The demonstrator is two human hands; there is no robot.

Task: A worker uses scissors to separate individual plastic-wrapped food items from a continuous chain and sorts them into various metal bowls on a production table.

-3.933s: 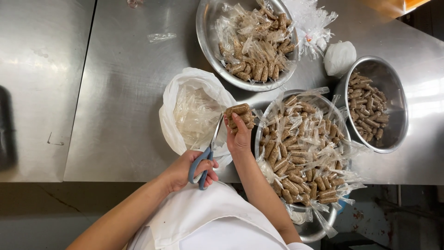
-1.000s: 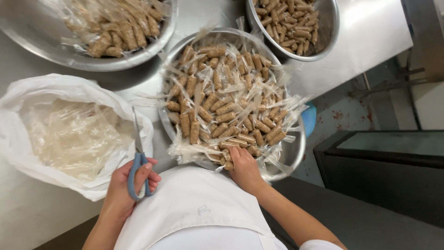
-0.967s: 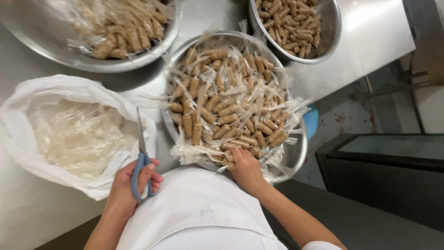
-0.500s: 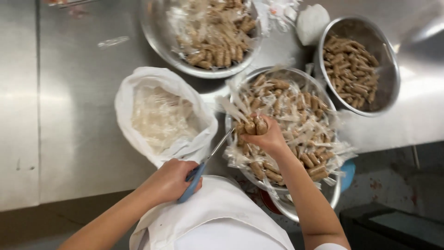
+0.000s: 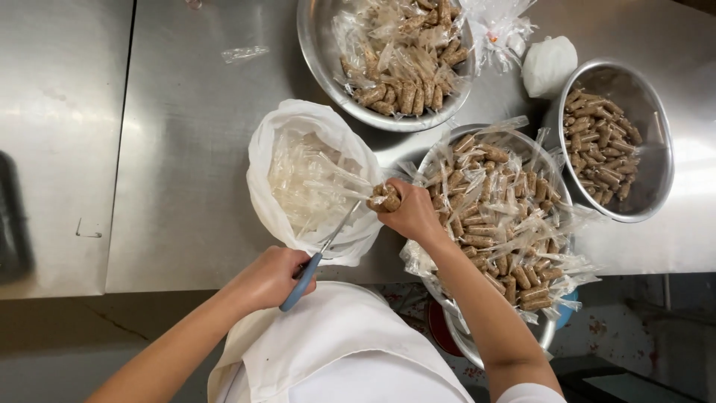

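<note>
My left hand (image 5: pixel 270 277) grips blue-handled scissors (image 5: pixel 322 250) whose blades point up toward the packet in my other hand. My right hand (image 5: pixel 412 213) holds a small clear plastic packet of brown sausage-shaped pieces (image 5: pixel 385 197) over the edge of a white plastic bag (image 5: pixel 261 149). The bag lies open on the steel table and is filled with empty clear wrappers (image 5: pixel 306 179). Just right of my right hand stands a metal bowl (image 5: pixel 548 332) heaped with more wrapped packets.
A second metal bowl (image 5: pixel 309 45) of wrapped packets sits at the top. A third bowl (image 5: pixel 656 172) at the right holds unwrapped brown pieces. A knotted white bag (image 5: pixel 548 66) lies between them. The steel table (image 5: pixel 179 112) ends at its front edge near my white apron (image 5: pixel 335 351).
My right hand lifted a packet from the near bowl and carried it left to the white bag's edge. The scissors in my left hand tilted toward it. The view shifted.
</note>
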